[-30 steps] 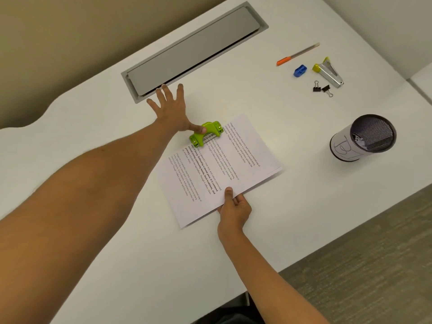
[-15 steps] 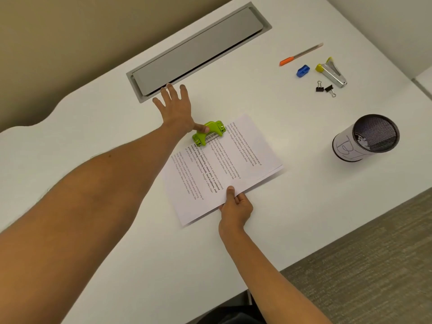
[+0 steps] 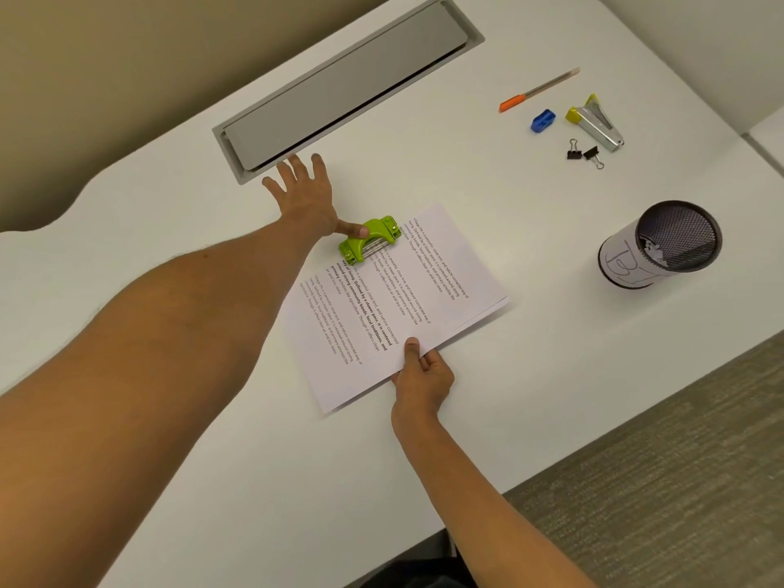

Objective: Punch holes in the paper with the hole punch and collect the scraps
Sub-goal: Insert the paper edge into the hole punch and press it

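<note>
The left hand [image 3: 307, 201] is staying on the green hole punch [image 3: 370, 241], thumb pressing its lever and the other fingers [image 3: 292, 167] spread flat beyond it, as half a second ago. The right hand [image 3: 422, 377] is still pinching the near edge of the printed paper [image 3: 394, 307], thumb on top. The far edge is seemingly sitting in the punch's slot, so the punching appears under way, scraps uncollected; a mesh cup [image 3: 662, 244] stands well right of both hands.

A single wide-angle view from head height looks forward and steeply down over a white counter [image 3: 424, 171]. Both forearms reach away from the lens, the left one very close and large. Carpeted floor [image 3: 679, 481] shows at lower right.
</note>
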`<state>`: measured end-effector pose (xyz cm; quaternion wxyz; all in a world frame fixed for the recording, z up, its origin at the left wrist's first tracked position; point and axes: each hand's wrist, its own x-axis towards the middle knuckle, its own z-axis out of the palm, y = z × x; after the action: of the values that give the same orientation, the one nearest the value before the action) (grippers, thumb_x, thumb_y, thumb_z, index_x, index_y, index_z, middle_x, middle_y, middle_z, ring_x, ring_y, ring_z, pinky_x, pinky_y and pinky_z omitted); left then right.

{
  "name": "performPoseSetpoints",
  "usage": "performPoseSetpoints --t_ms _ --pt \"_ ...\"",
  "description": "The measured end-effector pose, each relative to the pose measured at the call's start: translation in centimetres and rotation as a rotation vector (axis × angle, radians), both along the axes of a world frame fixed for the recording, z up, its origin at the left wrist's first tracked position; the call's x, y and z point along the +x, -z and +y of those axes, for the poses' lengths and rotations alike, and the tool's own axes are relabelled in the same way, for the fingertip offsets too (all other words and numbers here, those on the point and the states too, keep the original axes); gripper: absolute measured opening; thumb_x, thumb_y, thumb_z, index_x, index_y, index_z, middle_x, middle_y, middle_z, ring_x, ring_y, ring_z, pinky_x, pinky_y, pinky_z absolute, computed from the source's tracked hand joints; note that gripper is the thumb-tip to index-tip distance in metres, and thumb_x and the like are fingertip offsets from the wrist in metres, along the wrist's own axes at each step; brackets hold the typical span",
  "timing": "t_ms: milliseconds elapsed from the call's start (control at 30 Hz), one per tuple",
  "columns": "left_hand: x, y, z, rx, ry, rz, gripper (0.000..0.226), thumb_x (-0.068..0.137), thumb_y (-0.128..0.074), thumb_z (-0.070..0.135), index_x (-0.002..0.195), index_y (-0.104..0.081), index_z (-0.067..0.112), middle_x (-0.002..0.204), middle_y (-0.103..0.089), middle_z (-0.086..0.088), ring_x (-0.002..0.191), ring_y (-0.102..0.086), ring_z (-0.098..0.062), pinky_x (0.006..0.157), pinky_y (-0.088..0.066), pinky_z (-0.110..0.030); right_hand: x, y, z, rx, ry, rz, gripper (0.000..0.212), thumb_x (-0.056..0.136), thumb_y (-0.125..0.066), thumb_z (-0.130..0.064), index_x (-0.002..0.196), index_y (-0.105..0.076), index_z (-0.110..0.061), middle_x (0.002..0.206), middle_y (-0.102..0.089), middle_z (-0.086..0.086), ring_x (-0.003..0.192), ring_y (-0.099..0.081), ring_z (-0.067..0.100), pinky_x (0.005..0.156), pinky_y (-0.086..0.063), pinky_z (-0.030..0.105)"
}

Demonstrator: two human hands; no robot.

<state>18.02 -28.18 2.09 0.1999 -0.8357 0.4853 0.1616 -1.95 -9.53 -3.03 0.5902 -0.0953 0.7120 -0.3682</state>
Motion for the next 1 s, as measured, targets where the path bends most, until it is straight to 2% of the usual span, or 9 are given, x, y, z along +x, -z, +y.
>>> performPoseSetpoints --t_ms 100,200,300,400,467,567,733,833,1000 --pt "0.4 0.3 -0.3 -0.001 0.021 0.014 0.148 0.054 -0.073 0.078 0.155 0.010 0.009 0.162 0.009 -0.026 0.150 0.007 -0.046 0.116 -0.003 -0.067 -0.1 0.0 -0.1 0.000 -0.007 -0.029 0.042 0.096 -0.065 -0.018 0.093 -0.049 0.021 0.070 -0.050 0.025 0.072 -0.040 0.025 0.073 -0.047 0.039" --pt "0.7 0.6 -0.4 0.006 0.028 0.026 0.149 0.053 -0.073 0.079 0.156 0.009 0.009 0.162 0.009 -0.027 0.150 0.006 -0.047 0.115 -0.002 -0.068 -0.1 0.0 -0.1 0.007 -0.019 -0.041 0.043 0.096 -0.064 -0.019 0.092 -0.049 0.021 0.074 -0.044 0.008 0.072 -0.036 0.024 0.071 -0.045 0.039" --pt "0.9 1.0 -0.5 0.018 0.015 0.040 0.148 0.054 -0.072 0.080 0.156 0.008 0.009 0.162 0.009 -0.027 0.149 0.007 -0.047 0.115 -0.002 -0.068 0.0 -0.1 -0.1 0.013 -0.031 -0.012 0.044 0.097 -0.064 -0.018 0.093 -0.047 0.022 0.069 -0.049 0.024 0.074 -0.041 0.021 0.079 -0.055 0.058" --pt "1.2 1.5 -0.5 0.026 0.009 0.043 0.146 0.055 -0.071 0.080 0.156 0.007 0.009 0.162 0.010 -0.027 0.149 0.008 -0.047 0.114 -0.001 -0.069 0.2 -0.5 -0.1 0.012 -0.011 -0.013 0.042 0.096 -0.064 -0.017 0.090 -0.047 0.020 0.090 -0.049 0.048 0.075 -0.043 0.021 0.089 -0.045 0.072" --pt "1.4 1.7 -0.6 0.035 0.005 0.043 0.146 0.054 -0.071 0.081 0.156 0.007 0.009 0.162 0.011 -0.027 0.149 0.009 -0.047 0.114 -0.001 -0.069 0.2 -0.4 -0.1 0.015 -0.011 -0.011 0.042 0.096 -0.064 -0.017 0.089 -0.047 0.019 0.097 -0.050 0.048 0.066 -0.047 0.036 0.088 -0.044 0.072" --pt "1.6 2.0 -0.7 0.044 -0.010 0.051 0.148 0.053 -0.070 0.082 0.156 0.008 0.010 0.161 0.012 -0.027 0.149 0.010 -0.046 0.113 0.001 -0.070 0.3 -0.1 0.0 0.027 -0.014 0.000 0.040 0.096 -0.064 -0.018 0.088 -0.047 0.017 0.107 -0.048 0.046 0.084 -0.049 0.062 0.089 -0.045 0.072" --pt "2.0 2.3 -0.6 0.044 -0.040 0.062 0.153 0.047 -0.069 0.085 0.156 0.009 0.012 0.162 0.013 -0.026 0.150 0.012 -0.045 0.114 0.002 -0.070 0.2 0.0 0.0 0.006 -0.004 -0.017 0.042 0.096 -0.064 -0.018 0.091 -0.047 0.019 0.106 -0.049 0.047 0.066 -0.047 0.039 0.088 -0.045 0.072" --pt "2.3 2.3 -0.2 0.016 -0.070 0.076 0.156 0.043 -0.066 0.088 0.156 0.010 0.012 0.162 0.014 -0.025 0.150 0.012 -0.045 0.114 0.002 -0.070 0.2 -0.1 -0.1 -0.003 0.001 -0.020 0.042 0.096 -0.064 -0.019 0.092 -0.047 0.019 0.102 -0.049 0.047 0.074 -0.045 0.021 0.089 -0.047 0.070" --pt "1.8 1.3 0.6 -0.017 -0.101 0.058 0.156 0.043 -0.065 0.089 0.155 0.012 0.011 0.162 0.012 -0.026 0.150 0.010 -0.045 0.114 0.001 -0.070 0.1 0.1 0.0 -0.010 0.005 -0.016 0.038 0.096 -0.064 -0.018 0.089 -0.052 0.017 0.079 -0.052 0.039 0.074 -0.045 0.021 0.080 -0.054 0.044"
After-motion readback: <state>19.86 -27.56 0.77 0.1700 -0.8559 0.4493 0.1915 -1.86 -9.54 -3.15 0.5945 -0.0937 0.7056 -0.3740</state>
